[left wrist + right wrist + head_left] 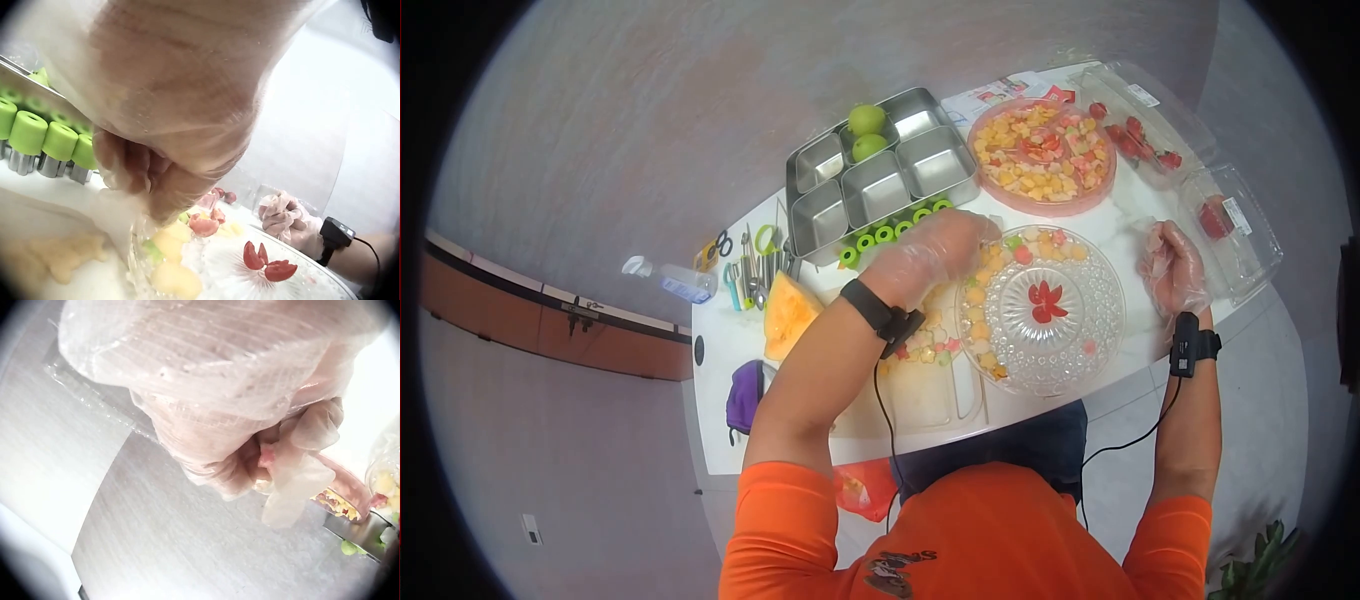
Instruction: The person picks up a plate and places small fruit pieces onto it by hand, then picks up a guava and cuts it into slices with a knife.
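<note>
Wearing a clear glove, the left hand (935,255) (181,125) is over the upper left rim of a patterned clear plate (1090,335), fingers bent downward; whether they pinch anything is hidden. Fruit pieces (977,312) (177,279) line the plate's left and upper edge, and red petal-like slices (1047,301) (270,265) lie at its middle. To the plate's right, the gloved right hand (1175,270) (231,425) is raised with curled fingers. A small pink piece (267,456) is pinched at its fingertips in the right wrist view.
Behind stand a steel compartment tray (875,187) with green fruit, green-topped cutters (885,234) and a pink fruit platter (1065,206). Clear boxes (1250,235) holding red fruit are at right. A cutting board (900,400), melon wedge (790,315) and purple pouch (745,395) are at left.
</note>
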Motion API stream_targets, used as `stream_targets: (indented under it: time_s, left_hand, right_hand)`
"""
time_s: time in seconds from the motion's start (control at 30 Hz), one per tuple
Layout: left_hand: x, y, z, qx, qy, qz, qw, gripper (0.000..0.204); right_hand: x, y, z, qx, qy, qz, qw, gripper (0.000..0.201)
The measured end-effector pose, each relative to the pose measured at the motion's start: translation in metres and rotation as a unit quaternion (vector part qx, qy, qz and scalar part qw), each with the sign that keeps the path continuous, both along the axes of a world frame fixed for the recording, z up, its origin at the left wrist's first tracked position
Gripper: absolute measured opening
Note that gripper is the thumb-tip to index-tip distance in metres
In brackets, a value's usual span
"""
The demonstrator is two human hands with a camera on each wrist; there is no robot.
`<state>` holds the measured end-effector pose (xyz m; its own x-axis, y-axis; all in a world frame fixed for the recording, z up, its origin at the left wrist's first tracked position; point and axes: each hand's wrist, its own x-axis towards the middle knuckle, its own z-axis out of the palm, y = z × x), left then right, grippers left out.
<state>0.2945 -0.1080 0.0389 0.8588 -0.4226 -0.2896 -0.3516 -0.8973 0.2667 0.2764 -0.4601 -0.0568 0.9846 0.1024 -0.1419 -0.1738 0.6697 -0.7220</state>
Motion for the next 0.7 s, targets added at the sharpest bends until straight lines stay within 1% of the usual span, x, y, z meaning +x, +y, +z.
stream_targets:
  time_s: [0.07, 0.2, 0.23, 0.27, 0.37, 0.4, 0.47, 0.5, 0.57, 0.6, 0.63, 0.67, 0.7]
  left_hand:
    - [-0.001, 0.003, -0.004, -0.020, -0.006, -0.001, 1.000, 0.053]
    - [-0.002, 0.011, -0.008, -0.031, -0.014, -0.007, 0.999, 0.052]
    - [-0.003, 0.015, -0.009, -0.041, -0.040, -0.021, 0.998, 0.050]
    - [-0.005, 0.019, -0.006, -0.050, -0.065, -0.033, 0.996, 0.049]
    - [-0.014, 0.042, 0.006, -0.047, -0.083, -0.036, 0.995, 0.047]
    - [-0.019, 0.049, 0.014, -0.045, -0.082, -0.030, 0.995, 0.047]
    - [-0.028, 0.062, 0.029, 0.075, 0.017, 0.005, 0.997, 0.045]
    - [-0.031, 0.070, 0.026, 0.076, 0.018, 0.012, 0.997, 0.045]
    - [-0.038, 0.085, 0.018, 0.086, 0.062, 0.075, 0.992, 0.036]
    - [-0.040, 0.089, 0.016, 0.086, 0.061, 0.079, 0.991, 0.036]
    - [-0.043, 0.088, 0.012, 0.079, 0.039, 0.063, 0.994, 0.034]
    - [-0.044, 0.085, 0.011, 0.071, 0.017, 0.046, 0.996, 0.032]
    - [-0.043, 0.080, 0.011, 0.070, 0.016, 0.048, 0.996, 0.032]
  right_hand:
    - [-0.001, 0.003, 0.002, -0.003, 0.024, -0.020, 0.999, 0.022]
    - [0.000, -0.002, -0.002, -0.004, -0.002, 0.003, 1.000, 0.021]
    - [0.000, -0.001, -0.001, -0.001, 0.003, 0.000, 1.000, 0.021]
    - [0.000, -0.001, -0.001, 0.002, 0.008, -0.003, 1.000, 0.021]
    - [0.000, 0.000, 0.000, -0.010, 0.010, -0.008, 1.000, 0.021]
    - [-0.001, 0.000, -0.001, -0.009, 0.011, -0.002, 1.000, 0.021]
    - [0.001, -0.001, -0.003, -0.006, 0.012, -0.016, 1.000, 0.020]
    - [0.002, -0.001, -0.003, -0.005, 0.013, -0.009, 1.000, 0.020]
    - [0.003, -0.003, -0.007, -0.012, -0.006, -0.003, 1.000, 0.019]
    - [0.005, -0.006, -0.010, -0.014, -0.011, 0.009, 1.000, 0.019]
    - [0.006, -0.008, -0.012, -0.015, -0.011, 0.012, 1.000, 0.019]
    - [0.005, -0.008, -0.011, -0.019, 0.005, -0.001, 1.000, 0.019]
    - [0.006, -0.008, -0.010, -0.021, 0.020, -0.014, 0.999, 0.019]
